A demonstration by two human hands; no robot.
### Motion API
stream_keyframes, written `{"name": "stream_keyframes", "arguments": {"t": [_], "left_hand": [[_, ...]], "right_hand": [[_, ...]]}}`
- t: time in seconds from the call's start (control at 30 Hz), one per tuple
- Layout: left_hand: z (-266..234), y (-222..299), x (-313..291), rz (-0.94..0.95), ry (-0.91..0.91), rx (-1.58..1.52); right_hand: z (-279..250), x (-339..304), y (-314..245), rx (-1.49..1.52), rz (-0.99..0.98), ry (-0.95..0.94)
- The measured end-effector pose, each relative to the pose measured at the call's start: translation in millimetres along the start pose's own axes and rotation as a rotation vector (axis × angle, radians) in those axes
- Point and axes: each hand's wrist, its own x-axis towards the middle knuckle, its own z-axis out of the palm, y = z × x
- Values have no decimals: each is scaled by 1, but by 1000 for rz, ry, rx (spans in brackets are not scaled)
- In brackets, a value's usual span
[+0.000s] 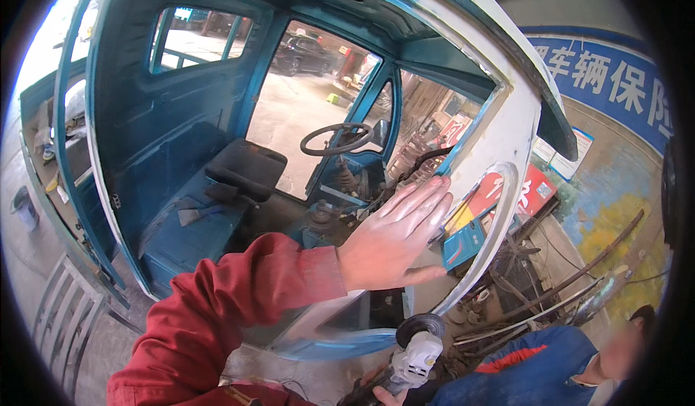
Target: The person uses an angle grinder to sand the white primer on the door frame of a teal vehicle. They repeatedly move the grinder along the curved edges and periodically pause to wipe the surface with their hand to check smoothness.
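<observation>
My left hand (394, 236), in a red sleeve, is stretched out flat with its fingers nearly together and thumb apart. Grey dust coats the fingers, and nothing is in them. It lies in front of the white front pillar (499, 105) of a small vehicle cab; whether it touches the metal I cannot tell. Below it, at the lower edge, my right hand (391, 395) is wrapped round an angle grinder (418, 359), partly out of view. The grinder's dark round disc (420, 326) points up beside the cab's blurred lower front panel (340, 344).
Inside the blue cab are a black seat (246, 168) and a steering wheel (337, 139). A person in a blue jacket (525, 370) is close by at lower right. Behind the pillar stand a teal box (463, 245) and long bent metal strips (579, 290). A metal rack (69, 319) is at left.
</observation>
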Motion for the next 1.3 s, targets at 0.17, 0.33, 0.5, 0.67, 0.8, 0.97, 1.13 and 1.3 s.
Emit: {"name": "stream_keyframes", "arguments": {"t": [0.17, 0.33, 0.5, 0.67, 0.8, 0.97, 1.13, 1.3], "left_hand": [[0, -14, 15, 24, 84, -250], [2, -31, 40, 41, 120, -285], [4, -37, 32, 42, 116, -298], [4, -36, 8, 27, 76, -338], [-3, -37, -9, 15, 37, -324], [-10, -41, -19, 16, 23, -346], [-15, -44, -21, 27, 23, -378], [-11, -45, -23, 50, 60, -361]], "right_hand": [[-6, 2, 9, -48, -111, -175], [-4, -17, 11, -169, 46, 47], [-5, -17, 5, -136, 53, -23], [18, -20, -12, -130, 194, 77], [42, -17, -13, -79, 77, 102], [39, -8, 3, -119, -38, -30], [31, -8, 9, -186, 18, -190], [49, -10, 4, -287, -74, -152]]}}
